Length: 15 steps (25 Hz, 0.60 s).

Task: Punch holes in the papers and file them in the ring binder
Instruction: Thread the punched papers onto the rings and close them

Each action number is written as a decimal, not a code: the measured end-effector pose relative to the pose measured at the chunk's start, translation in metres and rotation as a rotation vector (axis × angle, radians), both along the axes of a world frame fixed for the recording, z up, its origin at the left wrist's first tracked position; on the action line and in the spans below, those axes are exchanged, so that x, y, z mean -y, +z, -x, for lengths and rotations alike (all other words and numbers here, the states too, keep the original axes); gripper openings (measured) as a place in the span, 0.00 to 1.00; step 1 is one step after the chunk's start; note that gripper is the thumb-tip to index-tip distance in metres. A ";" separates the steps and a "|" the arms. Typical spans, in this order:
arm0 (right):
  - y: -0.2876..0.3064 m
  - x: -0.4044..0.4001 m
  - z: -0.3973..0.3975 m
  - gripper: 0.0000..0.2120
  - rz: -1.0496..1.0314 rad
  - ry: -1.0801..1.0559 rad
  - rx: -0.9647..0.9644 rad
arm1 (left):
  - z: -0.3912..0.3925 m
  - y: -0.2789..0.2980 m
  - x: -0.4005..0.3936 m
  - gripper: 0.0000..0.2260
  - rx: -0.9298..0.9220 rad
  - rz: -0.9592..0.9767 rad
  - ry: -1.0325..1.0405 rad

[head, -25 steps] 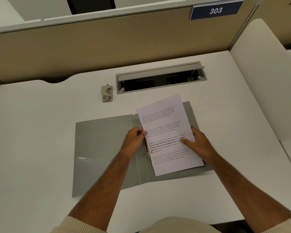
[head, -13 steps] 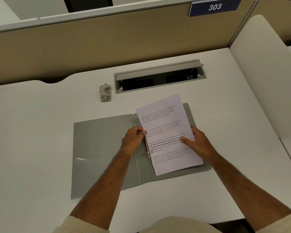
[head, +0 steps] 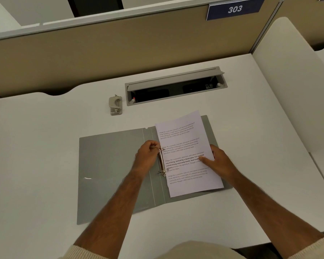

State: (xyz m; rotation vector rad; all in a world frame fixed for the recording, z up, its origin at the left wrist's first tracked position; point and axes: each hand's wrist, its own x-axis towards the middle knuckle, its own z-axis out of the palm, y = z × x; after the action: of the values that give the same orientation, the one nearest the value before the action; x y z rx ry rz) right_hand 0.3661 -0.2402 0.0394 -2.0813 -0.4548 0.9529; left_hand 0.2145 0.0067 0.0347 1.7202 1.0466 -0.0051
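The filing stage is under way: one ring binder [head: 116, 171] is lying open and flat on the desk [head: 36, 139], and the papers [head: 185, 146] are lying on its right-hand half, slightly skewed, with their left edge at the ring mechanism [head: 162, 162] on the spine. Punching appears to be done, judging from the position of the hole punch [head: 116, 105], which is standing unattended beyond the binder's far edge; the holes themselves are too small to confirm. The left hand [head: 148, 154] is curled and pinching at the top of the ring mechanism, beside the papers' left edge; whether it is gripping the ring or the paper edge cannot be told. The right hand [head: 216, 161] is gripping the right edge of the papers, thumb pressing on the printed face. Whether the rings are standing open or closed is not determinable. Remaining, by judgement: seating the holes on the rings, closing the rings, closing the cover. Count: one binder, one punch, one paper stack of unknown sheet number, one open cable tray [head: 176, 86] beyond the binder, two hands.
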 end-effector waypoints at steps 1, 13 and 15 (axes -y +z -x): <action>-0.002 -0.001 0.000 0.19 0.005 0.005 0.000 | 0.005 0.000 0.001 0.02 0.028 -0.013 -0.009; -0.010 0.000 0.006 0.37 0.215 0.198 0.614 | 0.054 -0.003 -0.010 0.46 -0.123 -0.325 -0.524; -0.004 -0.012 0.016 0.39 0.171 0.397 0.584 | 0.053 -0.001 -0.010 0.49 -0.136 -0.319 -0.540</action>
State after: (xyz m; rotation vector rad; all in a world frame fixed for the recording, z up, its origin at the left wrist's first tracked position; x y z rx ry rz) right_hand 0.3501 -0.2278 0.0350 -2.4709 -1.1542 0.5898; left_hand 0.1618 0.0167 0.0337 2.2783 0.6717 -0.3174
